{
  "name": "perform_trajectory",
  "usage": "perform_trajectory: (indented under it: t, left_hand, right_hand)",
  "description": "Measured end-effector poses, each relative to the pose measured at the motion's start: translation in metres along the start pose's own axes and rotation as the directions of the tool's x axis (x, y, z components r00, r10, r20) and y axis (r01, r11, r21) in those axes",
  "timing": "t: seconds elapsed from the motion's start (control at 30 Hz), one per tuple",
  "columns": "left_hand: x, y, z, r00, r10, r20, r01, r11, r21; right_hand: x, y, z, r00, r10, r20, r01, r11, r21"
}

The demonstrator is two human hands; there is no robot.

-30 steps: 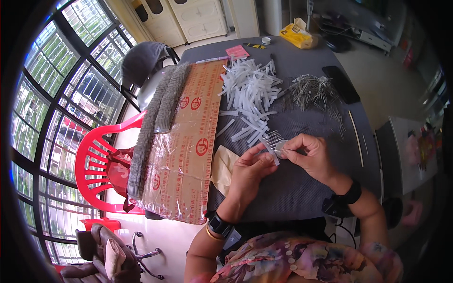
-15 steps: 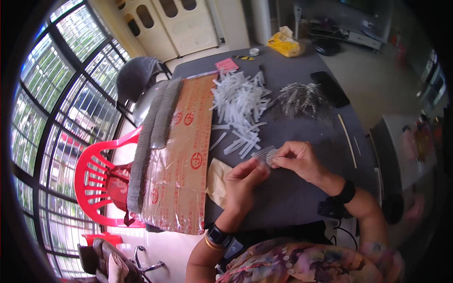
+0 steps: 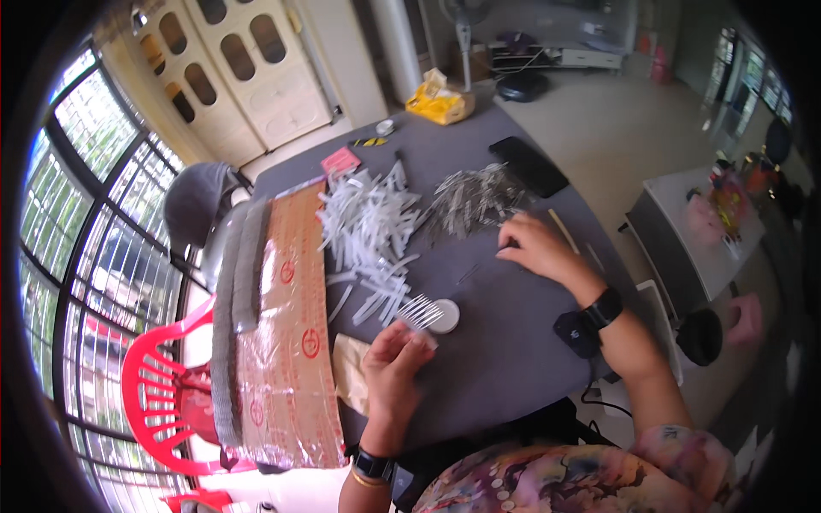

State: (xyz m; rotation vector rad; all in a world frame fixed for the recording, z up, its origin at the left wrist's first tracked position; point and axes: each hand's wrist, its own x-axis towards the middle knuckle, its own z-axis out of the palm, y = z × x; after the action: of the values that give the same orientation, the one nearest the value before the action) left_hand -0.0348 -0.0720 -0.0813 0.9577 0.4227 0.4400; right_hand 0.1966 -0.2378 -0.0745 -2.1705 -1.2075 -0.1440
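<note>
My left hand (image 3: 397, 366) is closed in a pinch on a comb-like row of thin metal pins (image 3: 419, 311), their tips pointing up and away. A round white disc (image 3: 444, 316) lies on the table beside those pins. My right hand (image 3: 539, 250) hovers over the table near a loose pile of thin metal pins (image 3: 479, 195). Its fingers are curved and slightly apart from the thumb, with nothing visible between them. One dark pin (image 3: 467, 274) lies alone between my hands. Left of the pin pile is a heap of white plastic strips (image 3: 369, 218).
A plastic-wrapped cardboard piece (image 3: 295, 342) with grey knitted rolls (image 3: 227, 333) covers the table's left side. A black tray-like object (image 3: 528, 166) and a wooden stick (image 3: 564, 231) lie at the right. A yellow bag (image 3: 440, 103) sits at the far edge; a red chair (image 3: 141, 368) stands left.
My right hand has let go of the row of pins and moved away to the right. The left hand still holds the row. The view has turned to the right.
</note>
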Motion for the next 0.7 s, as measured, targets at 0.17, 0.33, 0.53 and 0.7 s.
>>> perform_trajectory:
  t: [0.17, 0.33, 0.53, 0.7]
  left_hand:
    - [-0.001, -0.001, -0.003, 0.999, 0.012, 0.044, -0.010, 0.999, -0.031]
    - [-0.005, 0.002, -0.004, 0.999, -0.020, -0.031, 0.020, 1.000, -0.016]
    - [-0.012, 0.011, -0.004, 0.989, -0.095, -0.109, 0.095, 0.995, -0.011]
    - [0.001, 0.009, 0.004, 0.991, -0.130, -0.037, 0.129, 0.991, -0.029]
  right_hand:
    - [0.001, 0.000, 0.006, 1.000, 0.001, 0.013, 0.001, 0.988, -0.154]
    - [0.002, -0.030, 0.004, 0.984, -0.044, -0.172, 0.082, 0.972, 0.221]
    - [-0.002, -0.044, 0.023, 0.997, -0.073, 0.024, 0.063, 0.953, 0.295]
    - [-0.001, -0.050, 0.010, 0.973, 0.219, 0.077, -0.230, 0.864, 0.449]
